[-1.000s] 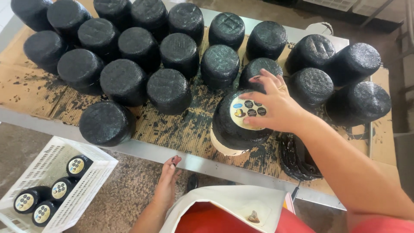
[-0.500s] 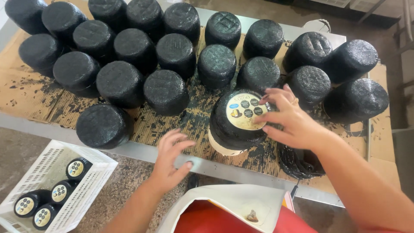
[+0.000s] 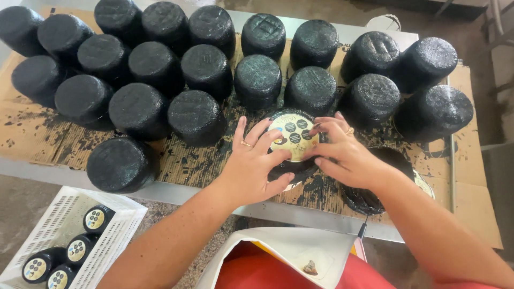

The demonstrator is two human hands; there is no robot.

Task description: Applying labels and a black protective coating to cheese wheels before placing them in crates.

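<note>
matt rough black wheels point(image 3: 195, 116); stained cardboard point(image 3: 32, 128)

17 unlabelled black cheese wheels point(image 3: 195, 116), 5 labelled wheels point(image 3: 293, 140), 1 white crate point(image 3: 115, 235).

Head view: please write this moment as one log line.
left hand: on labelled black cheese | right hand: pressing round label | crate: labelled cheeses

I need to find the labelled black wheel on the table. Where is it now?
The labelled wheel lies centre-right at the table's front, under the left hand and right hand.
</note>
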